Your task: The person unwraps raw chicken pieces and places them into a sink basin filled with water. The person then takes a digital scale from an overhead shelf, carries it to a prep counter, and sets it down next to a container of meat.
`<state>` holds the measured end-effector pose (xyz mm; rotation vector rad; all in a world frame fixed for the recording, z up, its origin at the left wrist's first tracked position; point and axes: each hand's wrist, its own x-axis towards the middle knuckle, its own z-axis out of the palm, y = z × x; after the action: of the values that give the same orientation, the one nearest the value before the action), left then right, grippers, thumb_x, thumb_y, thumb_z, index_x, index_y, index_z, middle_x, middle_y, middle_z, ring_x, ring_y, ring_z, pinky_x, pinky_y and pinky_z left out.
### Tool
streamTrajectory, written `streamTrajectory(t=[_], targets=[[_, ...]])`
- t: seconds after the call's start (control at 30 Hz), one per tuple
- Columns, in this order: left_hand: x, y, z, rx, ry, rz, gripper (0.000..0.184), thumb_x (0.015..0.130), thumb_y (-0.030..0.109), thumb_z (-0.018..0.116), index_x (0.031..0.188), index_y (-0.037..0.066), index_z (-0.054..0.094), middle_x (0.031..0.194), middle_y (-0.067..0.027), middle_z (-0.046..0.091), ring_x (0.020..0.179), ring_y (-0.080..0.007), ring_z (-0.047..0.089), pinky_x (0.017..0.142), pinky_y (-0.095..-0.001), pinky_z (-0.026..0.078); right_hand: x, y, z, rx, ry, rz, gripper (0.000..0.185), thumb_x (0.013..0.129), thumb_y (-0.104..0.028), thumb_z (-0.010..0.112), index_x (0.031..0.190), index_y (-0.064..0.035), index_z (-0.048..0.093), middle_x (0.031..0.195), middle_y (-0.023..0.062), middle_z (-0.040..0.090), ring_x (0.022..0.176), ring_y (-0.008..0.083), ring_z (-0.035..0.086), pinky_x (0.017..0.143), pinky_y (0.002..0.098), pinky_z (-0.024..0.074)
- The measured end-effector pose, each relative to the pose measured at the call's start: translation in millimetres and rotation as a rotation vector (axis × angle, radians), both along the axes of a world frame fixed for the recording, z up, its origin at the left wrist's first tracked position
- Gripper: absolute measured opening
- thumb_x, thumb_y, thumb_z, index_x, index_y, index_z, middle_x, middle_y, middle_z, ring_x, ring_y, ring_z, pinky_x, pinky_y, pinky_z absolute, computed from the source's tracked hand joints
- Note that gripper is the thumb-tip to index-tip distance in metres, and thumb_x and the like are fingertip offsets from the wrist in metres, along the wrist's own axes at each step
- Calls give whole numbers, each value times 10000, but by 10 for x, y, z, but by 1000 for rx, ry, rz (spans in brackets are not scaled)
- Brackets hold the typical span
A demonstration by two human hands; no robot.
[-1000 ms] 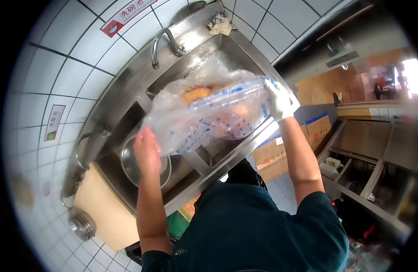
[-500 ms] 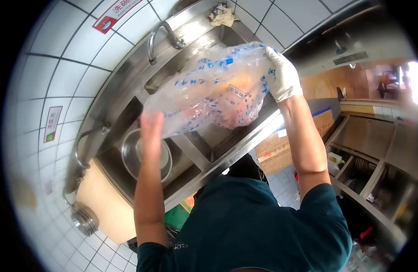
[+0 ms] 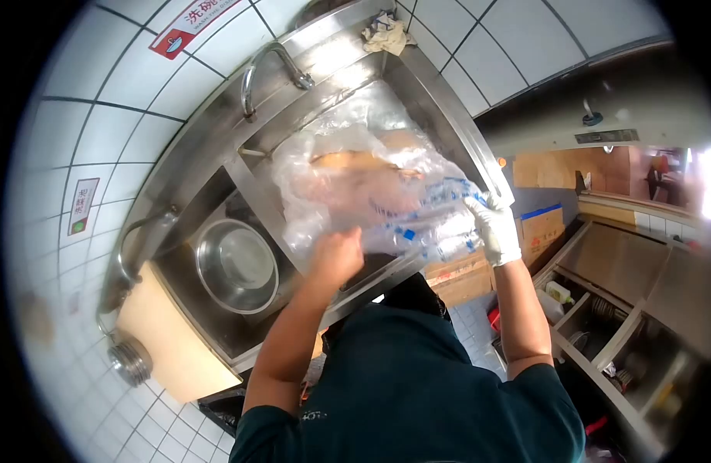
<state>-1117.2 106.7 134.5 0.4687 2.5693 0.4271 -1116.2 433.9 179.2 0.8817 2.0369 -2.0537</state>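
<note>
2 hands [image 3: 338, 256] [image 3: 498, 231] at the printed plastic bag [image 3: 371, 193]

One bare hand [image 3: 338, 255], one gloved hand [image 3: 497, 231], two sink basins [image 3: 263, 214] with one metal bowl [image 3: 238, 266], one crumpled cloth [image 3: 387, 33]

The plastic bag [image 3: 325, 147] was milky clear, with blue printing at its near right side; its contents [image 3: 355, 160] showed orange-yellow. The gloved right hand [image 3: 497, 230] was plain white, the T-shirt [image 3: 409, 386] dark teal. White wall tiles [image 3: 124, 135] made a dark-lined grid at left; the far sign [image 3: 174, 42] was red and white.
</note>
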Motion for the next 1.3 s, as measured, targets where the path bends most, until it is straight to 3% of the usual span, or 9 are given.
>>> streamTrajectory(t=[0.07, 0.17, 0.33, 0.47, 0.63, 0.77, 0.97, 1.1, 1.3], targets=[[295, 105, -15, 109, -142, -26, 182, 906, 200, 578, 921, 52, 683, 804, -244, 706, 776, -450, 697, 767, -580, 535, 136, 119, -150, 182, -110, 39, 233, 889, -120, 813, 1054, -39, 670, 914, 66, 663, 779, 147, 600, 726, 286, 508], [549, 250, -35, 136, -249, -59, 191, 893, 194, 588, 871, 39, 697, 824, -239, 708, 805, -462, 690, 768, -573, 538, 114, -124, -4, 1128, 509, 138, 489, 839, -123, 797, 1272, 19, 620, 1214, 227, 626, 1074, 393, 618, 945, 475, 498], [461, 270, -69, 176, -323, -30, 195, 890, 202, 589, 888, 42, 700, 841, -228, 705, 833, -448, 686, 761, -564, 535, 98, -635, 251, 657, 713, 1244, 850, 798, -462, 820, 1464, -29, 517, 1437, 241, 555, 1416, 383, 483, 1203, 517, 340], [143, 249, 333, 326, -305, 113, 109, 868, 110, 615, 924, 39, 675, 882, -217, 710, 830, -451, 672, 756, -556, 532, 289, -727, -205, 651, 481, 1314, 1069, 730, -486, 857, 1523, 46, 376, 1320, 263, 611, 1287, 416, 568, 1159, 525, 377], [-58, 391, 957, 492, 244, 99, 437, 820, -41, 577, 1256, -24, 594, 1223, -229, 654, 1122, -382, 646, 1010, -444, 502, 165, -773, -643, 454, 442, 1252, 353, 919, -394, 723, 1242, -251, 714, 814, 124, 719, 692, 297, 721, 650, 408, 569], [268, 161, 641, 680, 707, 751, 568, 829, -53, 563, 1394, -60, 505, 1376, -201, 575, 1305, -339, 551, 1178, -444, 375, 41, -554, -471, 75, 295, 1003, 211, 923, -312, 793, 1011, -121, 810, 869, 105, 769, 714, 202, 723, 673, 322, 562], [1197, -25, -548, 1105, -296, 1633, 549, 910, -4, 595, 1443, -41, 467, 1393, -185, 555, 1299, -287, 543, 1134, -391, 426, -223, -315, -391, 58, 116, 822, 336, 931, -301, 794, 1191, -89, 770, 1043, 133, 780, 913, 198, 741, 818, 324, 560], [734, 239, -1166, 1023, -625, 1681, 580, 920, 195, 742, 1415, 20, 495, 1423, -125, 544, 1342, -267, 474, 1134, -461, 388, -479, -314, -243, 34, 0, 712, 341, 929, -213, 807, 1215, -34, 755, 1039, 45, 778, 904, 102, 682, 789, 293, 543], [111, 278, -2064, 1623, -755, 1605, 424, 965, 231, 695, 1356, 137, 562, 1419, -42, 574, 1322, -255, 516, 1088, -512, 422, -702, -270, -119, -50, 138, 720, 269, 941, -139, 780, 1186, -28, 761, 1047, 55, 777, 929, 131, 692, 824, 286, 548]])
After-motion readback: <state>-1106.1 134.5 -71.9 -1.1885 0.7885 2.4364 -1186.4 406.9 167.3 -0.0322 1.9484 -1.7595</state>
